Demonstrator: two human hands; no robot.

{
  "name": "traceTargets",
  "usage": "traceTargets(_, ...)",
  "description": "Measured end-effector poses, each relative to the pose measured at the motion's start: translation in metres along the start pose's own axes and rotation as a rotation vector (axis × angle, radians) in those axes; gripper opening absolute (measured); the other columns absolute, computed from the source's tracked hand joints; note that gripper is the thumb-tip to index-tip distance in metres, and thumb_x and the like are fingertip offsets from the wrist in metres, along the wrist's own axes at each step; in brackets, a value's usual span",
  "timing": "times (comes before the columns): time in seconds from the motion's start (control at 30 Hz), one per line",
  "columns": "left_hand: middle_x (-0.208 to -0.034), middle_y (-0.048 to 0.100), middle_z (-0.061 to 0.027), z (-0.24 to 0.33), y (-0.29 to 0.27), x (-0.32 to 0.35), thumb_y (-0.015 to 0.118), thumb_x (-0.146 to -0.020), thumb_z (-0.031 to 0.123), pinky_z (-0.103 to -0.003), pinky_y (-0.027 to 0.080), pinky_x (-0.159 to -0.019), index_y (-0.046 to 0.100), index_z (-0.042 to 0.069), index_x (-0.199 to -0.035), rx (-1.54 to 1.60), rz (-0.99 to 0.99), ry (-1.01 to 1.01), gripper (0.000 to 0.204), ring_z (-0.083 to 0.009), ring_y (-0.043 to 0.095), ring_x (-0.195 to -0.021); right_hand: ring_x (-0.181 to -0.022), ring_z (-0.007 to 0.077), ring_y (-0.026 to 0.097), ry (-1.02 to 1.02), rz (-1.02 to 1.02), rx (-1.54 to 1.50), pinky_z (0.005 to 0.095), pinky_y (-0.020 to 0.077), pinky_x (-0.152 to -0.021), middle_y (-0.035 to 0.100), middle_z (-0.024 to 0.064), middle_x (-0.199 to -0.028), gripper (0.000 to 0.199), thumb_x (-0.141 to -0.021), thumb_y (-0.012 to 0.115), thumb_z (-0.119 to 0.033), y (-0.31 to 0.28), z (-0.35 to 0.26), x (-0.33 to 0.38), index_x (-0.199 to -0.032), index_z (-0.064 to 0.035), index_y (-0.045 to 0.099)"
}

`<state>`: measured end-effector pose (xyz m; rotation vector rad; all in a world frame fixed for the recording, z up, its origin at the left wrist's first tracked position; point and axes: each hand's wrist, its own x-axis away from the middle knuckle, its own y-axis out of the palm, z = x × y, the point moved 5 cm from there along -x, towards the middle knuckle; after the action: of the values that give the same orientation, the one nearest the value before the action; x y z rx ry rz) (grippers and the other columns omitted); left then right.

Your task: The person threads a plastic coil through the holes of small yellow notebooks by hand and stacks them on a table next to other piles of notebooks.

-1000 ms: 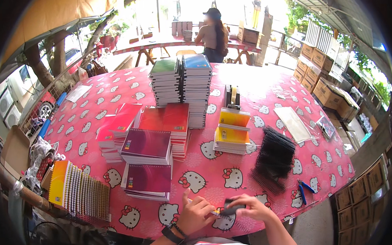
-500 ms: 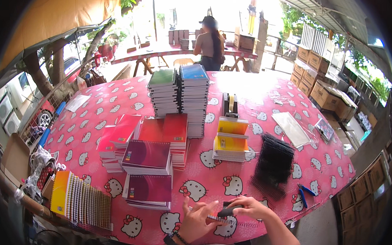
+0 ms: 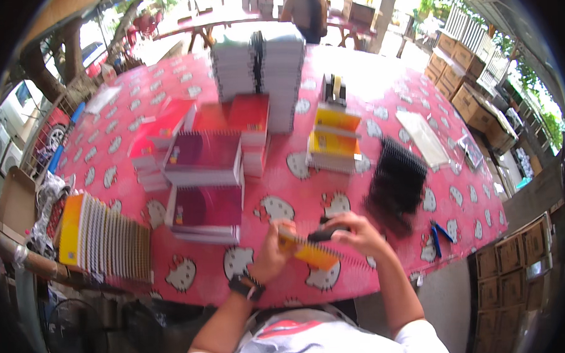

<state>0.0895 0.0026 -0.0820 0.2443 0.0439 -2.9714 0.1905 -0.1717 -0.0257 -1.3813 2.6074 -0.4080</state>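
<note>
Near the table's front edge, my left hand (image 3: 273, 252) is closed around one end of a yellow spiral notebook (image 3: 317, 256). A thin wire coil (image 3: 354, 259) runs along the notebook's edge and sticks out past its right end. My right hand (image 3: 364, 237) grips a small black hand tool (image 3: 326, 233), which lies against or just above the coil. Motion blur hides its exact kind and whether it touches the wire. To the right of my right hand are a heap of black binding coils (image 3: 399, 174) and blue-handled pliers (image 3: 439, 238).
Purple notebooks (image 3: 208, 208) and red notebooks (image 3: 253, 115) stand in stacks ahead, before a tall stack (image 3: 287, 75). Yellow notebooks (image 3: 334, 144) lie by a tape dispenser (image 3: 335, 90). A row of spiral notebooks (image 3: 105, 238) stands at left. Beyond, a person (image 3: 304, 14) is at another table.
The view has tipped downward, so the table sits higher in the picture. The notebook in my left hand has turned, and its yellow cover now shows. My right hand keeps the black tool.
</note>
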Motion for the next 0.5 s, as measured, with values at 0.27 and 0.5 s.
traceTargets(0.27, -0.099, 0.046, -0.0012, -0.011, 0.007, 0.004, 0.062, -0.088, 0.003, -0.026, 0.043, -0.086, 0.036, 0.010, -0.111, 0.169, -0.133, -0.002, 0.035, -0.0086, 0.048, -0.095, -0.094, 0.0161, 0.055, -0.115, -0.103, -0.387, 0.0322, 0.0426, -0.085, 0.064, 0.0093, -0.101, 0.040, -0.084, 0.065, -0.037, 0.011, -0.011, 0.003, -0.102, -0.0015, 0.066)
traceTargets(0.5, -0.097, 0.047, 0.0002, -0.018, 0.005, 0.001, 0.062, -0.089, 0.006, -0.025, 0.043, -0.081, 0.038, 0.010, -0.107, 0.172, -0.126, 0.082, 0.031, -0.0085, 0.048, -0.090, -0.096, 0.0214, 0.054, -0.107, -0.120, -0.279, 0.0323, 0.0411, -0.087, 0.062, 0.0101, -0.103, 0.040, -0.083, 0.067, -0.037, 0.022, -0.016, -0.007, -0.104, -0.0031, 0.066)
